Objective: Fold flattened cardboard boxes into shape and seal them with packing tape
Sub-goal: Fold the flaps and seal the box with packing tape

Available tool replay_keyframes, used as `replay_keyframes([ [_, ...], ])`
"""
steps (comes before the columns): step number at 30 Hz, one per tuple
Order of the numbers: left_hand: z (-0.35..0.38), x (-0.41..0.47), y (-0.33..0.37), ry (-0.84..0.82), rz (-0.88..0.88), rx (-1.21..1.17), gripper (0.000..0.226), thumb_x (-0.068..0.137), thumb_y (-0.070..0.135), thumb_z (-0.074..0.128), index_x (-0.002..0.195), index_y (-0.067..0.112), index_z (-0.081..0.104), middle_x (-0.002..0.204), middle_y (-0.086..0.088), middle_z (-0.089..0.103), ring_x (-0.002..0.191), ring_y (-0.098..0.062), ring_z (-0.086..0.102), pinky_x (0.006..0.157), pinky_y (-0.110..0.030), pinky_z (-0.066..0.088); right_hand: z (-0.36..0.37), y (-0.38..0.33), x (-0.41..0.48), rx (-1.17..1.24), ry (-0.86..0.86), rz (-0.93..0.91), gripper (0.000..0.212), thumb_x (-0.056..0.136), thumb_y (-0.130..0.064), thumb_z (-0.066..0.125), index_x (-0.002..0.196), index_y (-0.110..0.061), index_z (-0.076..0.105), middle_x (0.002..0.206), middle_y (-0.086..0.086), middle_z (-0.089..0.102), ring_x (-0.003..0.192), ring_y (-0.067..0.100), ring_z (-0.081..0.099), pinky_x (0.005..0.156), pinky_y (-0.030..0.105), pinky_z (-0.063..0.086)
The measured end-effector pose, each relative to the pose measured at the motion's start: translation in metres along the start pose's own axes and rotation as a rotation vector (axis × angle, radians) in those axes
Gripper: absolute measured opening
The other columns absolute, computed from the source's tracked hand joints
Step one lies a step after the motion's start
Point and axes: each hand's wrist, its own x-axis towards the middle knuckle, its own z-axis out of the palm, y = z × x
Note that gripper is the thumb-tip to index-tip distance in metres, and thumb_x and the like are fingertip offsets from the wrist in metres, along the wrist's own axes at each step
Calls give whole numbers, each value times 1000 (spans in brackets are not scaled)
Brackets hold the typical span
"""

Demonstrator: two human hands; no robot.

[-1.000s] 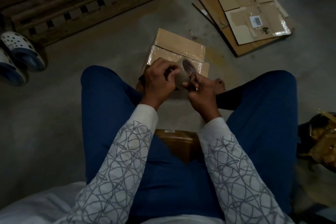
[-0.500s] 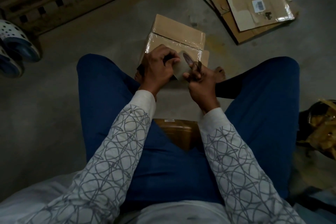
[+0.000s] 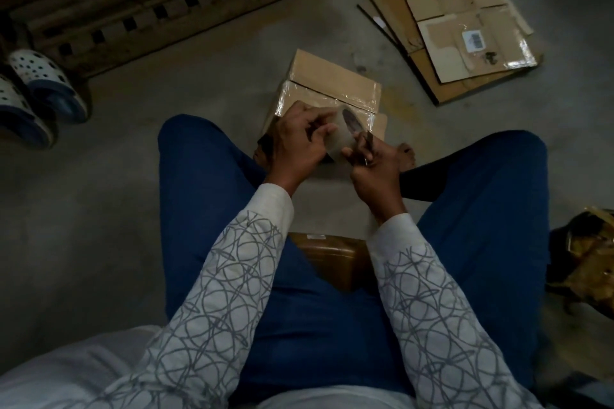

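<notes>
Left hand (image 3: 295, 146) still gripping tape roll (image 3: 342, 134), right hand (image 3: 377, 173) still pinching thin tool (image 3: 369, 142)

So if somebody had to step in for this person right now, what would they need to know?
Left hand grips the tape roll.
Right hand pinches a thin dark tool at the roll's edge.
The folded box sits on the floor ahead, tape already shining across its top.
Left: probably cut the tape free, check the seal, then fold the flattened cardboard stacked at far right.
</notes>
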Motion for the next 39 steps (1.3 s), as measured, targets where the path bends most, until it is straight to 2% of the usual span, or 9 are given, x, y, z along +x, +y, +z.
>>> replay_keyframes([
  [4, -9, 1, -4, 53, -50, -26, 14, 80, 10, 82, 94, 12, 81, 93, -2, 75, 84, -9, 69, 79, -22, 57, -1, 1, -2, -81, -33, -75, 20, 82, 8, 65, 68, 8, 51, 72, 3, 60, 71, 8, 60, 68, 26, 52],
  [9, -12, 3, -4, 26, 17, 37, 5, 82, 6, 76, 85, 10, 76, 88, -4, 72, 81, -13, 67, 75, -24, 56, -2, -3, 0, -93, -60, -109, 21, 82, 9, 67, 67, 3, 54, 77, 6, 65, 75, 9, 64, 69, 17, 48],
  [14, -8, 11, 2, -44, 230, 192, 2, 84, 4, 64, 83, 3, 63, 86, -11, 61, 77, -19, 56, 67, -27, 46, -9, -6, 2, -79, -43, -166, 33, 81, 4, 62, 61, -6, 37, 75, 22, 61, 92, 42, 64, 75, 51, 56],
  [18, -3, 16, 7, -179, 322, 299, 9, 84, 7, 54, 88, 0, 56, 92, -18, 55, 81, -21, 47, 69, -20, 31, -14, -7, 3, -97, -18, -137, 32, 82, 6, 64, 61, 0, 40, 70, 20, 59, 79, 35, 64, 68, 47, 53],
  [21, 4, 14, 7, -208, 234, 285, 14, 77, 3, 50, 90, 0, 51, 96, -21, 51, 84, -19, 38, 70, -17, 23, -11, -9, 6, -57, -21, -107, 45, 79, 7, 62, 62, -22, 32, 64, 5, 49, 65, 17, 52, 63, 43, 50],
  [28, 7, 9, 9, -43, 367, 277, 13, 76, 3, 41, 82, -1, 52, 86, -23, 52, 82, -22, 37, 69, -26, 30, -8, -11, 8, -37, -17, -56, 48, 83, 0, 68, 61, -29, 36, 64, -10, 48, 63, 14, 50, 62, 34, 43],
  [31, 8, 8, 10, -14, 277, 204, 10, 81, -6, 49, 89, -2, 55, 88, -19, 55, 83, -21, 45, 70, -32, 41, -11, -11, 10, -31, 14, -15, 48, 84, -4, 68, 61, -31, 36, 64, -11, 49, 66, 12, 52, 64, 41, 47],
  [35, 2, 6, 6, -103, 40, -40, 37, 86, 5, 74, 120, 9, 60, 97, -9, 65, 87, -13, 62, 78, -19, 53, -17, -10, 10, -37, 16, 8, 50, 84, -4, 70, 61, -31, 35, 64, -9, 50, 65, 21, 54, 66, 44, 48],
  [39, 2, 8, -1, 13, 6, -28, 13, 83, 13, 79, 95, 10, 77, 93, -5, 72, 86, -10, 67, 81, -20, 55, -16, -10, 9, -1, -15, 22, 45, 83, -12, 68, 59, -32, 36, 67, -3, 54, 72, 32, 59, 69, 55, 52],
])
